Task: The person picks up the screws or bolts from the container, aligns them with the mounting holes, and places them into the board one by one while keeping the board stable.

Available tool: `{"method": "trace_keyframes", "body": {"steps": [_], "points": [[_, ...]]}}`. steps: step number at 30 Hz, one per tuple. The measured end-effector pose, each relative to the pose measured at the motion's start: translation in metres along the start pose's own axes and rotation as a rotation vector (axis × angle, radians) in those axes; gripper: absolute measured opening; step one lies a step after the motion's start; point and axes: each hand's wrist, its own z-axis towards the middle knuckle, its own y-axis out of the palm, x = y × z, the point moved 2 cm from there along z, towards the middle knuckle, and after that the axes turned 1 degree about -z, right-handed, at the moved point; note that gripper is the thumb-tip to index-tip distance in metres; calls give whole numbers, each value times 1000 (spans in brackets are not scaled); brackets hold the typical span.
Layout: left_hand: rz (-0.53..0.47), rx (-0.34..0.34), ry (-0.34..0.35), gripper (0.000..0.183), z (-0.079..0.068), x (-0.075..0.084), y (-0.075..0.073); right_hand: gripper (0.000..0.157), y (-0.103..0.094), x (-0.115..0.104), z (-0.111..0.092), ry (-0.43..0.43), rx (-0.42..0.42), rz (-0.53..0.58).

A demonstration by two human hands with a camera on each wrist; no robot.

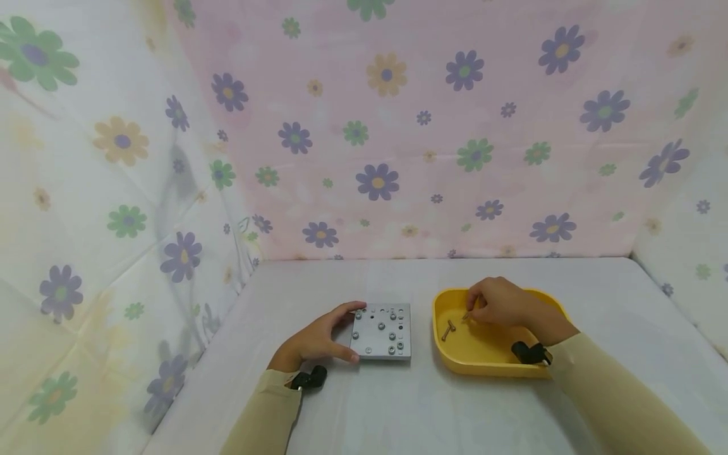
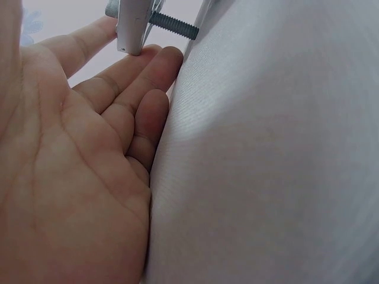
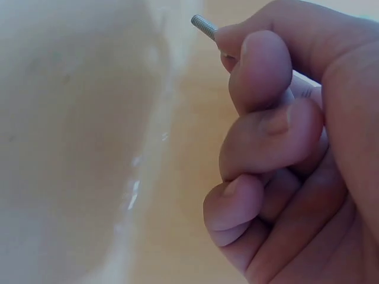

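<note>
A square silver metal plate (image 1: 372, 338) stands on the table, with several socket-head screws in its holes. My left hand (image 1: 315, 338) holds its left side, thumb at the near corner and index finger at the far one. In the left wrist view a threaded shank (image 2: 174, 25) sticks out from the plate's underside, above the curled fingertips. Over the yellow tray (image 1: 489, 368), my right hand (image 1: 500, 302) pinches a small screw (image 3: 203, 26) between thumb and index finger. Its threaded end pokes out; the fingers hide the rest.
Loose screws (image 1: 448, 331) lie on the tray's floor at its left. The tray's raised rim surrounds them, right of the plate. A white cloth covers the table (image 1: 370, 411), and flowered curtains (image 1: 421, 215) hang at the back and both sides.
</note>
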Motion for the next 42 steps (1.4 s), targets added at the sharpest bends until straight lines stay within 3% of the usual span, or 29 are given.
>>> {"method": "trace_keyframes", "body": {"steps": [16, 26, 37, 42], "points": [[-6, 5, -2, 107, -1, 3, 0, 9, -13, -11, -7, -33, 85, 116], [-17, 0, 8, 106, 0, 2, 1, 11, -9, -14, -12, -33, 177, 238], [-18, -7, 12, 108, -1, 3, 0, 9, -14, -27, -15, -48, 274, 216], [-16, -8, 29, 108, 0, 4, 0, 8, -17, -43, -12, -73, 247, 226]]}}
